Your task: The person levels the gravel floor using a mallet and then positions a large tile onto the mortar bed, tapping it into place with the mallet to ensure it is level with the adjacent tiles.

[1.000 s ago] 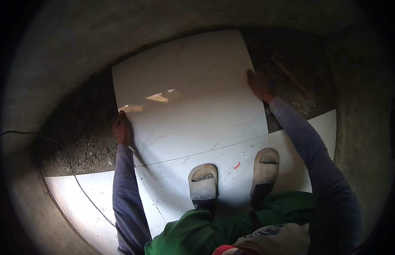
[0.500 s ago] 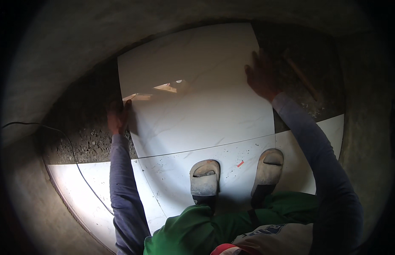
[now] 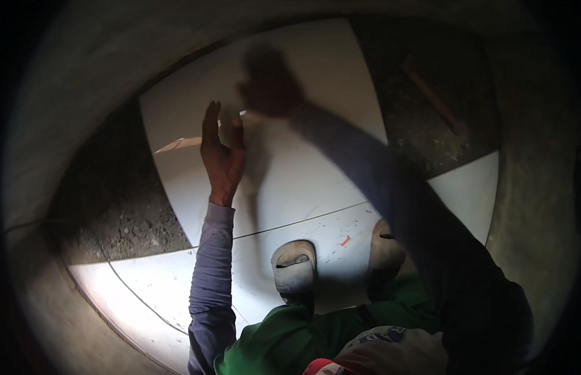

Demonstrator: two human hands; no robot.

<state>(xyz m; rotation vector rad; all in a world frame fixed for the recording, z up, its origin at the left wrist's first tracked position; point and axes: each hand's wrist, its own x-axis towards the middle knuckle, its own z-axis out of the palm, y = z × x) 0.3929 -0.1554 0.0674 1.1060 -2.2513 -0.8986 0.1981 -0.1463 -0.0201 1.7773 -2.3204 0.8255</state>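
My left hand [image 3: 221,156] is raised over a large white marble-look tile [image 3: 303,178], palm turned inward, fingers apart and nothing in it. My right hand [image 3: 270,81] reaches across the upper middle of the tile, just right of and above my left hand. It is smeared by motion, so I cannot tell its finger posture or whether it touches the tile. The tile lies between patches of dark rough floor [image 3: 118,209], along a seam with the white tiles [image 3: 109,287] under my feet.
A hammer-like tool with a wooden handle [image 3: 433,97] lies on the rough floor at right. A dark cable [image 3: 137,290] crosses the left tiles. Concrete walls [image 3: 78,94] curve around the far and side edges. My sandalled feet [image 3: 293,269] stand at the near seam.
Both hands have left the tile's side edges and moved inward, my right hand swinging left and farther forward, my left hand rightward and up. The view has shifted slightly.
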